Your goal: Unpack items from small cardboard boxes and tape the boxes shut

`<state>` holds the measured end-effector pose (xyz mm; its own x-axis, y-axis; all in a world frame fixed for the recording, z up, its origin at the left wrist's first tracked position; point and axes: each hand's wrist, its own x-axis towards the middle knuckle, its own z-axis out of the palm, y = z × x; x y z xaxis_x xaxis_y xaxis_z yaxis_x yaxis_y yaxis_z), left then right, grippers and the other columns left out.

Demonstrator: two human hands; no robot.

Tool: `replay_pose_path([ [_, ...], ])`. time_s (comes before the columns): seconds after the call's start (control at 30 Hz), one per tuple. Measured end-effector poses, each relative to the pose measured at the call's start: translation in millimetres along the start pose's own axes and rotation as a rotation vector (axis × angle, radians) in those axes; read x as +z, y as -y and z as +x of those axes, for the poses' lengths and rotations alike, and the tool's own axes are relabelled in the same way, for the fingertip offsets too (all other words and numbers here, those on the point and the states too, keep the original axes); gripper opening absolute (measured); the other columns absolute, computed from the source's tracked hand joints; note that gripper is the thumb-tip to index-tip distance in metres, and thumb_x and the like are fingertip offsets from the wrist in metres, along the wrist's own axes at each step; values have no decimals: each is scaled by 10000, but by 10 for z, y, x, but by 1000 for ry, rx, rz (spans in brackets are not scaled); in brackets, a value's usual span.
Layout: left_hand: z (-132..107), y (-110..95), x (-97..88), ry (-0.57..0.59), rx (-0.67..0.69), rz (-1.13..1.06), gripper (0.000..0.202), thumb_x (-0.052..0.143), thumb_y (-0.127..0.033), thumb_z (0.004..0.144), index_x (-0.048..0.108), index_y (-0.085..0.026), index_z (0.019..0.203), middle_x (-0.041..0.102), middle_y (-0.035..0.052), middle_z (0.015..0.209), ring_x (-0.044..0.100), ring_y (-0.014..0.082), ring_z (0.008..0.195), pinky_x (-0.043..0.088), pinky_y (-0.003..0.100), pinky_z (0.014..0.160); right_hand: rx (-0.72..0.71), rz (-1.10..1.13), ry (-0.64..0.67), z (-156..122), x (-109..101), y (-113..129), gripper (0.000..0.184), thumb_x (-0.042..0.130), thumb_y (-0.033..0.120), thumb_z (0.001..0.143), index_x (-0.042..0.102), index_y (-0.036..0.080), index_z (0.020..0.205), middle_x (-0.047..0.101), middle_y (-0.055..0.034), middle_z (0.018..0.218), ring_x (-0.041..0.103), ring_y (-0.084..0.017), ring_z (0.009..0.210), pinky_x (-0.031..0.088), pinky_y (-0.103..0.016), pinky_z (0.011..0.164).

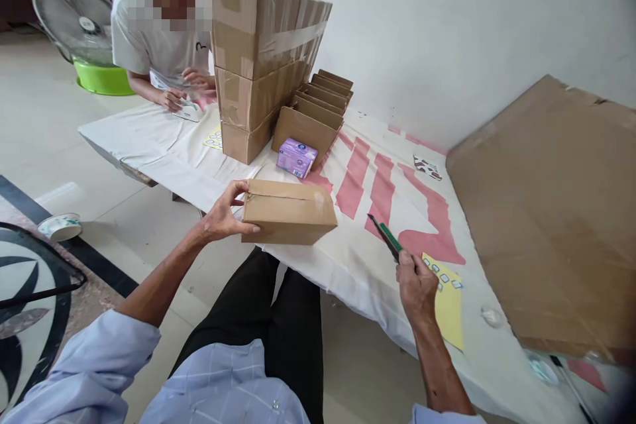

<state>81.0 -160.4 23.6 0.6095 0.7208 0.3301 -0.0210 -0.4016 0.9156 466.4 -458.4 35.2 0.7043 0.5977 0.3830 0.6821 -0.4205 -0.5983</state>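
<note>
My left hand [224,213] grips the left end of a small closed cardboard box [291,211] that rests at the near edge of the cloth-covered table [358,258]. My right hand [416,286] is closed round a green and black utility knife [386,236], its tip pointing up and left toward the box but apart from it. Under that hand lies a yellow sheet [450,305] with small stickers on it.
A tall stack of taped cartons [258,66] stands at the back, with open flat boxes [318,109] and a purple packet [297,157] beside it. A large cardboard sheet [551,212] covers the right. Another person [159,46] works at the far end. A fan [74,16] stands behind.
</note>
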Motion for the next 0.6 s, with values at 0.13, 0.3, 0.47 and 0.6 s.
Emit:
replay_pose_path([
  [0.13,-136,-73,273,80,38,-41,860,1019,-543,661,539,-281,1325,562,164,1567,554,386,1477,555,499,1110,-93,275,201,189,-156,827,454,697,641,952,812,202,939,604,13,632,487,-171,546,413,-307,520],
  [0.3,-154,-104,371,106,34,-59,889,1023,-577,663,540,-275,1345,544,186,1596,555,407,1485,552,532,1121,-387,293,358,329,-112,1631,296,718,497,989,830,227,940,757,-23,836,658,-193,740,537,-308,687],
  [0.47,-123,-126,309,158,63,-13,809,1003,-561,709,586,-271,1339,549,174,1590,540,412,1498,563,550,1114,-460,252,413,419,-37,1844,308,691,485,1010,830,222,931,760,-22,823,652,-190,729,545,-319,721],
  [0.6,-137,-101,304,155,85,6,787,993,-538,742,614,-282,1383,511,173,1637,537,400,1505,589,521,1092,-498,221,449,481,-55,1896,310,693,477,1011,830,216,915,741,-14,790,635,-180,712,511,-310,696],
])
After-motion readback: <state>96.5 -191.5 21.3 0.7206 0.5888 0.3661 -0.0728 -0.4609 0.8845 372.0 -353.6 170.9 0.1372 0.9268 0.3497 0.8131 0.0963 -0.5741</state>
